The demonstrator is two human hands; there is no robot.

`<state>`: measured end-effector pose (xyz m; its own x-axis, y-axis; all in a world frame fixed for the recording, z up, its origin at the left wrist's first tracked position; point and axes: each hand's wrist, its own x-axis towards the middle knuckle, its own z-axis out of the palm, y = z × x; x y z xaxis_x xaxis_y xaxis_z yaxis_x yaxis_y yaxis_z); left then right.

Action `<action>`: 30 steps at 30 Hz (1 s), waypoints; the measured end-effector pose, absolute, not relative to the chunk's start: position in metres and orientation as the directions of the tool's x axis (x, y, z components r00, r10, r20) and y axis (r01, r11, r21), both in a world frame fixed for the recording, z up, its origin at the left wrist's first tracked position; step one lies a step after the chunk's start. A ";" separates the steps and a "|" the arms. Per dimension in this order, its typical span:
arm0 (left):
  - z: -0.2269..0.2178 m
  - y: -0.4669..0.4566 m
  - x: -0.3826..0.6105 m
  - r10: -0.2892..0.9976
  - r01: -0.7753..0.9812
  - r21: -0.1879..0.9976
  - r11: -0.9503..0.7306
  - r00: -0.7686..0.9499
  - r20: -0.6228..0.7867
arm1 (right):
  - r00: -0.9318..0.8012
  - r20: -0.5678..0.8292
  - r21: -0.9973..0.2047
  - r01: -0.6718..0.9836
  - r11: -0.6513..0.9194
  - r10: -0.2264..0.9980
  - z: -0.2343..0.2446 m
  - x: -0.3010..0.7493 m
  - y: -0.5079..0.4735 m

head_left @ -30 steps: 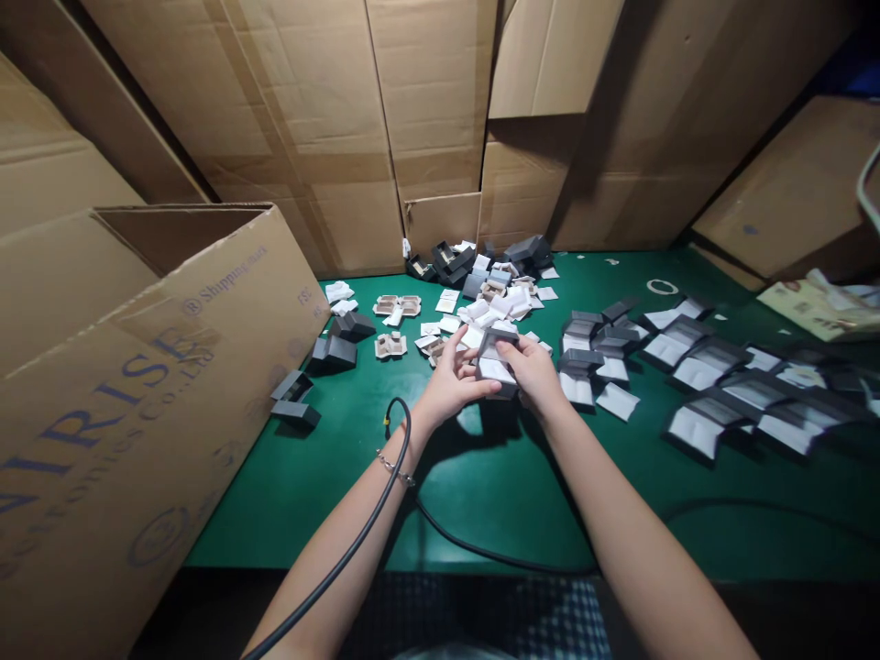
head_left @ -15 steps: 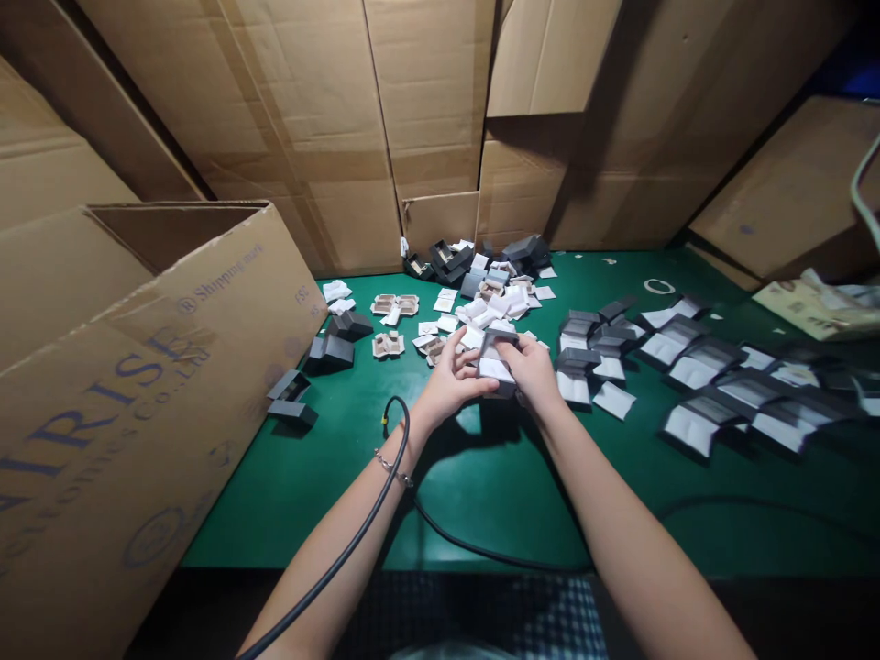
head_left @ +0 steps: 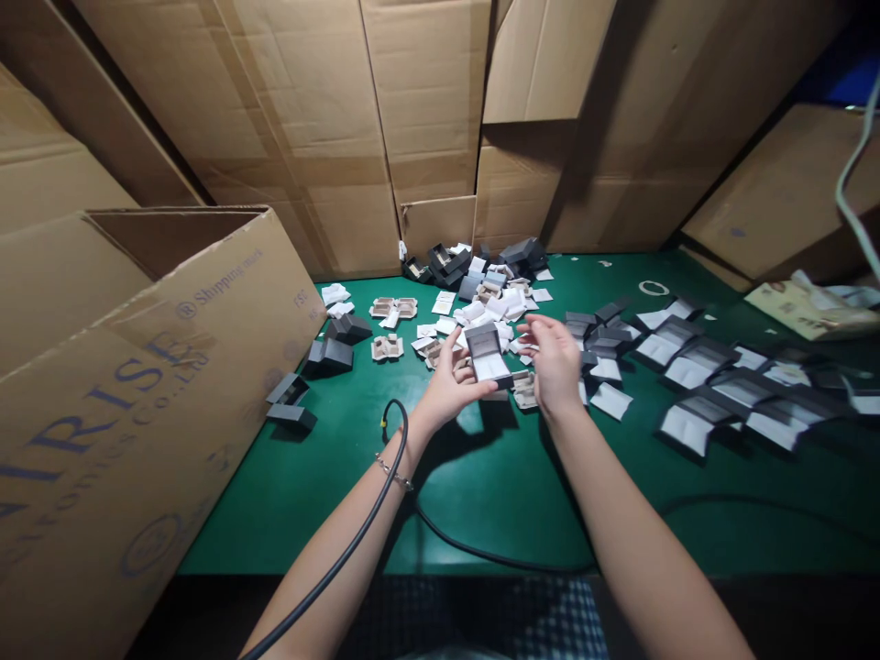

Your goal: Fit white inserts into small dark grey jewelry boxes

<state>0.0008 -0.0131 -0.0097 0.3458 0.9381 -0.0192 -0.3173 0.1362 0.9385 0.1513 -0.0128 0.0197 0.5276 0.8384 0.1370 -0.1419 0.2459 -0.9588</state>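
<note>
My left hand (head_left: 448, 385) grips a small black jewelry box (head_left: 489, 357) by its left side, thumb along the front. Its lid stands raised, and a white pad lines the base. Just right of it, my right hand (head_left: 554, 365) is apart from the box, fingers loosely spread with nothing visible in them. Below that hand lies a beige moulded insert (head_left: 524, 390). Behind the box is a heap of white folded pads (head_left: 505, 305) mixed with more beige inserts.
Rows of opened black boxes with white linings (head_left: 694, 362) cover the right of the green table (head_left: 501, 500). Black box parts (head_left: 330, 346) lie at left beside a large carton (head_left: 171, 367). A black cable (head_left: 357, 532) crosses my left forearm. Cardboard walls the back.
My right hand has let go of the jewelry box and moved right. The box stays in my left hand, its raised lid and white lining now in plain sight.
</note>
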 end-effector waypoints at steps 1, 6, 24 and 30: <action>-0.010 -0.015 0.001 0.927 -0.287 0.949 0.126 0.376 -0.010 | 0.568 0.189 -0.944 -0.120 0.308 0.801 0.028 0.155 -0.017; -0.010 -0.033 0.006 0.806 -0.123 0.991 0.042 0.590 0.039 | 0.652 0.383 -0.873 0.023 0.487 0.654 0.053 0.164 -0.034; -0.013 -0.037 0.003 0.637 0.350 0.630 -0.693 0.708 0.306 | 0.356 0.532 -0.702 0.692 0.166 0.768 0.016 0.175 -0.094; -0.008 -0.020 -0.008 0.771 0.592 0.496 -0.635 0.445 0.456 | 0.402 0.492 -0.612 0.791 -0.022 0.772 -0.026 0.151 -0.122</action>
